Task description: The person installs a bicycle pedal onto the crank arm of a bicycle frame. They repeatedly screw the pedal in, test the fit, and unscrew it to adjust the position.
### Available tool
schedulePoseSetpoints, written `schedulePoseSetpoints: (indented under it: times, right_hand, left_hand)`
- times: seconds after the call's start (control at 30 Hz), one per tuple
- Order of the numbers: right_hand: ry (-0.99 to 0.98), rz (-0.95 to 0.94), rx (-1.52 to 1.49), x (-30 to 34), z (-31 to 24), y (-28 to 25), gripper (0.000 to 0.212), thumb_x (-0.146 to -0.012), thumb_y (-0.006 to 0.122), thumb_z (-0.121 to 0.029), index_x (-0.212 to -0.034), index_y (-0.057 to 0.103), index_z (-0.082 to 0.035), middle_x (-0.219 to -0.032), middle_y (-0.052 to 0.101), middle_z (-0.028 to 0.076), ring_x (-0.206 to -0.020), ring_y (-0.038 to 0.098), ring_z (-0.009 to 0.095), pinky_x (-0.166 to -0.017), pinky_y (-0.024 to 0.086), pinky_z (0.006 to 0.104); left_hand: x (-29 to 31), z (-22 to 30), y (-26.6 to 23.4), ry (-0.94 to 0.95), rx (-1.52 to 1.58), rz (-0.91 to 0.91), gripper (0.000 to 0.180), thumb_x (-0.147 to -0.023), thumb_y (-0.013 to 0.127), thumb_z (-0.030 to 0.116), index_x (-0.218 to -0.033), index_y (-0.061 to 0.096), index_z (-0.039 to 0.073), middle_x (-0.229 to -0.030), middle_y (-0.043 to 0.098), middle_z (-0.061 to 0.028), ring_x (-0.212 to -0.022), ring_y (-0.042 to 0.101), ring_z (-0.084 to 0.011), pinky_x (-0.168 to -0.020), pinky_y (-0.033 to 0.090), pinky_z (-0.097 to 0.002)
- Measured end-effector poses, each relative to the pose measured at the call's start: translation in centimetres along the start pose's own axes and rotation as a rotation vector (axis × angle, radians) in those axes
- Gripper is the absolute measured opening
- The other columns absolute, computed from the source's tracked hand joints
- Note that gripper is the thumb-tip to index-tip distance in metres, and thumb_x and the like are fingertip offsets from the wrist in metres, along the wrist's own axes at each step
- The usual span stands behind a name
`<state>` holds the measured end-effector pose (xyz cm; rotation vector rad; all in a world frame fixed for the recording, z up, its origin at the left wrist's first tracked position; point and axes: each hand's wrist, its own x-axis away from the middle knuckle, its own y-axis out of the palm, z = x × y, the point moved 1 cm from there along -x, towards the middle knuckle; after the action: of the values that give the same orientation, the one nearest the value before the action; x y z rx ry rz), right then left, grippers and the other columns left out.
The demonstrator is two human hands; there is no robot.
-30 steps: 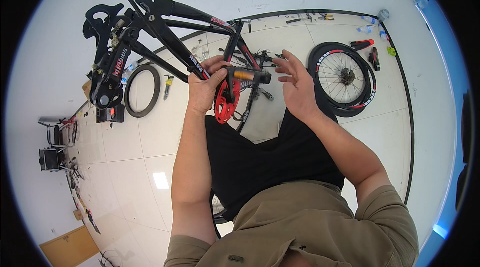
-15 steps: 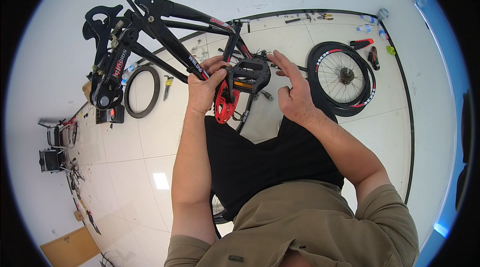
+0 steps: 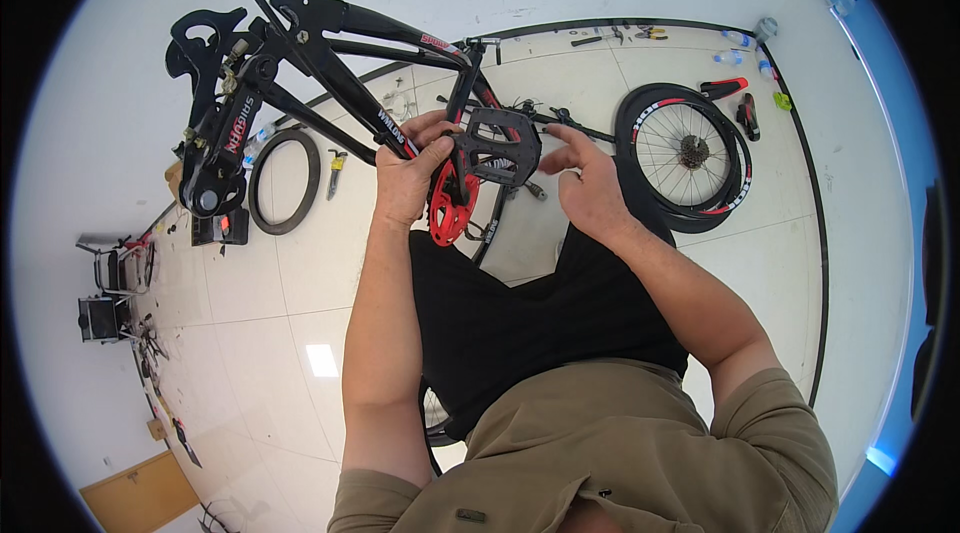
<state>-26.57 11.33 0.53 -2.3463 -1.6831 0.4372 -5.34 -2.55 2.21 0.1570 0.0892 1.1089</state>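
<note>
A black bicycle frame (image 3: 345, 83) is clamped in a black repair stand (image 3: 235, 123) at the upper left. From it hangs a red chainring (image 3: 449, 220) with a black crank arm. My left hand (image 3: 403, 178) is closed around the crank arm's upper end, thumb in front and fingers partly hidden behind. A black platform pedal (image 3: 487, 145) juts to the right from that end. My right hand (image 3: 590, 183) is just right of the pedal, fingers apart and loosely bent, with nothing in them.
A wheel with a cassette (image 3: 693, 151) lies on the floor at right, near a red-and-black saddle (image 3: 723, 88). A loose tyre (image 3: 285, 183) lies at left beside a yellow-handled tool (image 3: 336, 173). Along the far wall are a hammer (image 3: 597, 38), pliers (image 3: 651, 33) and water bottles (image 3: 728, 58).
The pedal has turned on its axle, so its flat face shows and its orange reflector is out of sight. My right hand's raised fingers have come down. The left hand keeps its place.
</note>
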Motion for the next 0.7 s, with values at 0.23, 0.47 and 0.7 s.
schedulePoseSetpoints:
  times: [0.23,0.47,0.7]
  right_hand:
    - [-0.436,0.166,0.113,-0.1,-2.2,-0.5,0.071,-0.071,0.042,0.013,-0.141,0.049,-0.001,-0.135,0.057,0.019,-0.115,0.06,0.035,-0.105,0.045,0.0409]
    - [-0.36,0.065,0.421,-0.7,-2.0,-1.0,0.065,-0.072,0.047,0.011,-0.136,0.054,-0.001,-0.101,0.072,0.01,-0.106,0.063,0.031,-0.104,0.043,0.0464]
    - [-0.096,-0.02,0.231,-1.1,-0.2,-1.6,0.063,-0.077,0.047,0.009,-0.139,0.051,-0.001,-0.096,0.073,0.011,-0.1,0.066,0.032,-0.097,0.046,0.0433]
  left_hand:
    - [0.1,0.0,-0.2,0.002,0.01,0.003,0.04,-0.088,0.066,-0.008,-0.127,0.058,-0.01,-0.11,0.072,-0.0182,-0.096,0.071,-0.0208,-0.089,0.06,-0.0315]
    - [0.0,-0.1,-0.4,-0.016,-0.01,-0.017,0.044,-0.089,0.068,-0.005,-0.131,0.056,-0.008,-0.112,0.071,-0.0157,-0.101,0.069,-0.0196,-0.093,0.056,-0.0296]
    - [0.0,0.2,-0.1,-0.018,0.001,-0.006,0.04,-0.087,0.066,-0.008,-0.127,0.059,-0.009,-0.109,0.072,-0.0153,-0.099,0.07,-0.0193,-0.091,0.058,-0.0302]
